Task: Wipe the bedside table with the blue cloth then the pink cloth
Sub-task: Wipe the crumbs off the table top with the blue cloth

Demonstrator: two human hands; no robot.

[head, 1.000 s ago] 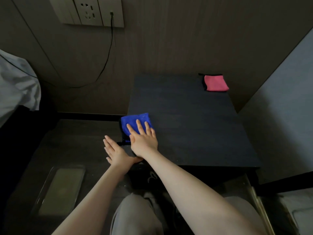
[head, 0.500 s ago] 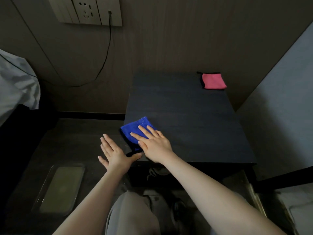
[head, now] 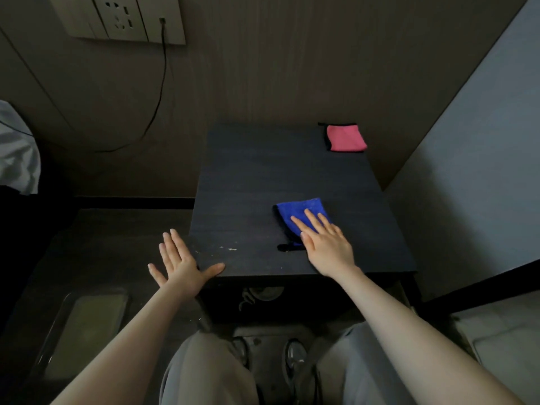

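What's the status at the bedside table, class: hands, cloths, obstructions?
Right hand flat, pressing blue cloth on table. Left hand open at near-left edge. Pink cloth untouched, far-right corner. Nothing in the way.

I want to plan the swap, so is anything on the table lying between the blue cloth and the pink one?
Nothing visible: bare table top separates the blue cloth under the right hand from the pink cloth.

The dark tabletop [head: 263,176] carries a folded pink cloth [head: 346,138] in its far right corner, well apart from a blue cloth [head: 298,211] that lies flat nearer the front, right of the middle.
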